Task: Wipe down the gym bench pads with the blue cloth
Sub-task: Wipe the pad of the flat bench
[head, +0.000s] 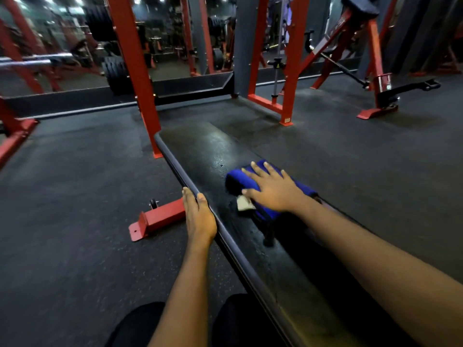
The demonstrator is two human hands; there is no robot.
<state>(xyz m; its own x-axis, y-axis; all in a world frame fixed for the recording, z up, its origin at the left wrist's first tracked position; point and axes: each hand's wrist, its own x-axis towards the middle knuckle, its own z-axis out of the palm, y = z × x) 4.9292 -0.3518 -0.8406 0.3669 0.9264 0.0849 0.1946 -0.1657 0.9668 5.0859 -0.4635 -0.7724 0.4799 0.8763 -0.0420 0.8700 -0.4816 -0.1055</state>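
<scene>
We press right hand (271,190) flat, fingers straight, on blue cloth (253,176) atop bench pad (200,146). Pad long axis runs away from us, up-left; unwiped stretch lies ahead of cloth. Left hand (199,216) rests on pad's near edge, fingers curled over it. Cloth folded, deep blue, pale tag at edge. Pad black, glossy, wet-speckled.

glossy black vinyl bench pad (200,151) — wet sheen, soft blue cloth (238,177), painted red metal frame (132,58)
</scene>
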